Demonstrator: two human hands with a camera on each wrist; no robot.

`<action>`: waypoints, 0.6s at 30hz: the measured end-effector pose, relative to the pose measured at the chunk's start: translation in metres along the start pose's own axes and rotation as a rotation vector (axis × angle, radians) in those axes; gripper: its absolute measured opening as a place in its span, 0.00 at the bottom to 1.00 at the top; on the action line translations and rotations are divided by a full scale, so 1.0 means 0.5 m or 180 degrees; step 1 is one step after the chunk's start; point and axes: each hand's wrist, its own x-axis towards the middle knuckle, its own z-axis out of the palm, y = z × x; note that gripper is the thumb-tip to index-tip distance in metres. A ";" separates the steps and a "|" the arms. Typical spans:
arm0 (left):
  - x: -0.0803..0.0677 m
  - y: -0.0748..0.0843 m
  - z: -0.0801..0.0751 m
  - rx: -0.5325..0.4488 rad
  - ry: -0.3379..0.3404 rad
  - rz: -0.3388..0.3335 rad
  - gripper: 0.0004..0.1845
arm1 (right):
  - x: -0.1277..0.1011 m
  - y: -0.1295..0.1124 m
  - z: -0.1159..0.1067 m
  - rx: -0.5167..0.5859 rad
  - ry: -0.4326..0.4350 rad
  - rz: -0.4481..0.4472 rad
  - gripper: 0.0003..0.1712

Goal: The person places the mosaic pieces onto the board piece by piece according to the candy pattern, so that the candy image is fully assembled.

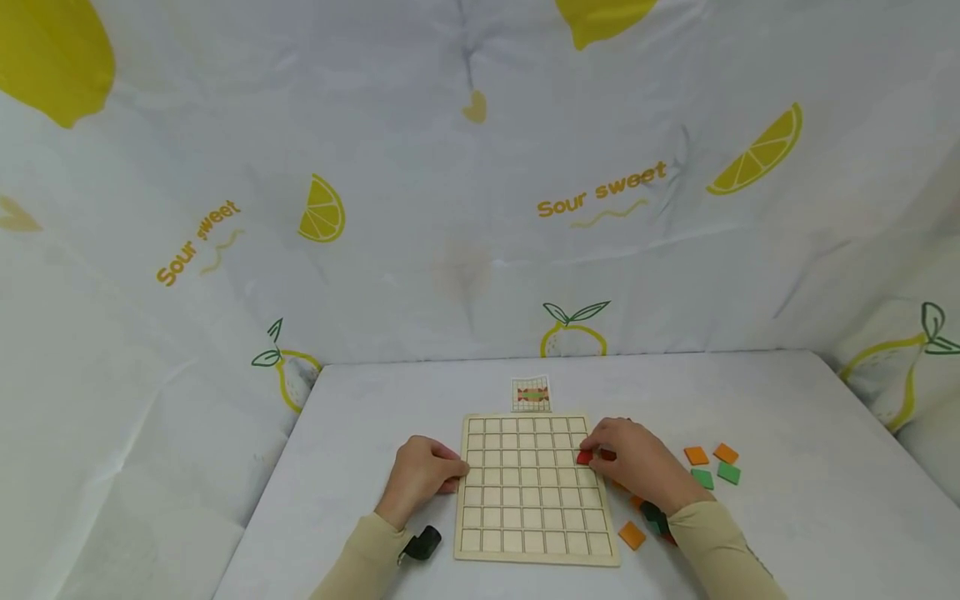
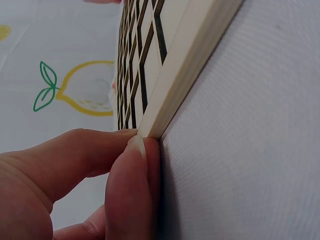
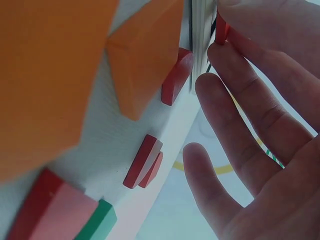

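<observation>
The red tile [image 1: 584, 457] sits pinched in the right hand [image 1: 637, 467] over the right-hand column of the one wooden grid board [image 1: 525, 533]. The left hand [image 1: 420, 477] curls on the board's left edge, fingertips [image 2: 135, 165] gripping it. Right of the board lie two orange tiles [image 1: 710, 454] and two green tiles [image 1: 716, 475]; beyond its far edge, one pattern card [image 1: 532, 394].

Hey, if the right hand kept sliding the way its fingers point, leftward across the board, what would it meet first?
Probably the left hand at the wooden grid board's left edge; the cells between look empty. The right hand pinches a red tile.
</observation>
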 end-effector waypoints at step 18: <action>-0.003 0.004 -0.001 0.0010 -0.0020 -0.0021 0.09 | 0.000 -0.002 0.002 -0.0116 0.0017 -0.0021 0.09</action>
